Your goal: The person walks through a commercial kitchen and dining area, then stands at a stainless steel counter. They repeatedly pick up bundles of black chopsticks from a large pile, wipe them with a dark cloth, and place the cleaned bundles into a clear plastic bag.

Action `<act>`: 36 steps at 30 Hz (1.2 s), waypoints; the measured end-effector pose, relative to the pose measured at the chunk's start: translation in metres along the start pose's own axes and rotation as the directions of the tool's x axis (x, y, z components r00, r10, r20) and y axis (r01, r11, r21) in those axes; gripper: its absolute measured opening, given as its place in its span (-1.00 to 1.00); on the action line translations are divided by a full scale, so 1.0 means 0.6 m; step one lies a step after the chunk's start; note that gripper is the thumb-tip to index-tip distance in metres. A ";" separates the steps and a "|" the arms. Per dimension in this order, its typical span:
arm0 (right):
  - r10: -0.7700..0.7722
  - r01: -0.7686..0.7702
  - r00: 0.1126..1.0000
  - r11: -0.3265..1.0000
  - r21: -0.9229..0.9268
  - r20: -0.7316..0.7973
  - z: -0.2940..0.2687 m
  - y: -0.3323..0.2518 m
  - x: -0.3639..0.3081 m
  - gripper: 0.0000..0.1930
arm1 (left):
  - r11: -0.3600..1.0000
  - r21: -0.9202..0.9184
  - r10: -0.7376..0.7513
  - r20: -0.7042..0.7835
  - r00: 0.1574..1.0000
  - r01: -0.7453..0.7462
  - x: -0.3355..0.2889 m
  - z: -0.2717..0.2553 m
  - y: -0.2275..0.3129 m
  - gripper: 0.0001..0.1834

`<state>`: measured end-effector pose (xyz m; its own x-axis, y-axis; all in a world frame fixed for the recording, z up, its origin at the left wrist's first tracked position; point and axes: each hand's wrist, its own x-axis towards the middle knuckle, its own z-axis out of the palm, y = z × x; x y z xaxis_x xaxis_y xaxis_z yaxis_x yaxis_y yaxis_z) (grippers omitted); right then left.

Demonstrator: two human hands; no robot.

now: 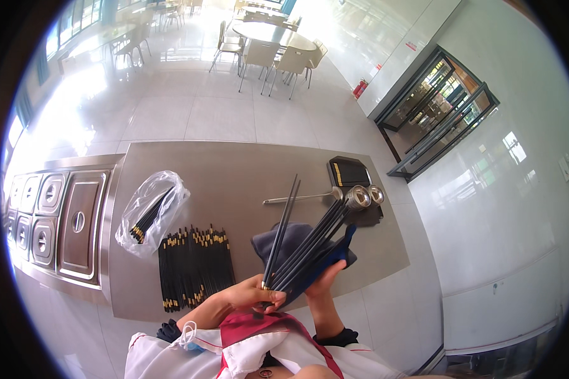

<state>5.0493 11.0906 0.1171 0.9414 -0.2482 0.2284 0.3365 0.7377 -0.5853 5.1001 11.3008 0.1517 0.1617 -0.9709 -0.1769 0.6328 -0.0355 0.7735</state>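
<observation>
My left hand (259, 293) is closed round the lower ends of a bundle of black chopsticks (313, 239), which fan up and to the right. A pair of them leans apart from the rest, more upright. My right hand (326, 281) holds a dark blue cloth (315, 270) against the right side of the bundle, its thumb sticking out. Behind the chopsticks a grey cloth (265, 242) lies on the steel counter (246, 170). To the left, many black chopsticks with gold bands (196, 268) lie side by side in a wide pile.
A clear plastic bag (169, 183) with more chopsticks lies at the left. Ladles (358, 198) and black trays (349, 172) are at the right. Lidded steel food pans (82, 221) adjoin the counter's left. Beyond stand a round table (275, 35) with chairs and an open door (446, 117).
</observation>
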 end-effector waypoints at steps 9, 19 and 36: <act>-0.342 0.355 0.928 0.933 -0.068 0.147 -0.007 -0.191 0.058 0.14 | 0.989 -0.136 0.037 -0.098 0.995 -0.050 -0.036 -0.047 -0.053 -0.76; 0.029 -0.101 0.945 0.973 -0.206 -0.325 -0.063 -0.129 0.019 -0.37 | 0.978 -0.120 0.159 -0.111 0.981 -0.172 -0.042 -0.045 -0.040 -0.64; 0.072 -0.194 0.873 0.959 -0.206 -0.483 0.055 -0.022 0.053 -0.73 | 0.999 -0.033 -0.036 0.017 0.999 0.036 0.014 -0.002 -0.032 -0.73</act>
<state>5.0743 11.0935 0.1575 0.8569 -0.4666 -0.2190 0.1453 0.6262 -0.7660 5.0903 11.2938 0.1345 0.1259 -0.9729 -0.1938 0.6631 -0.0627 0.7459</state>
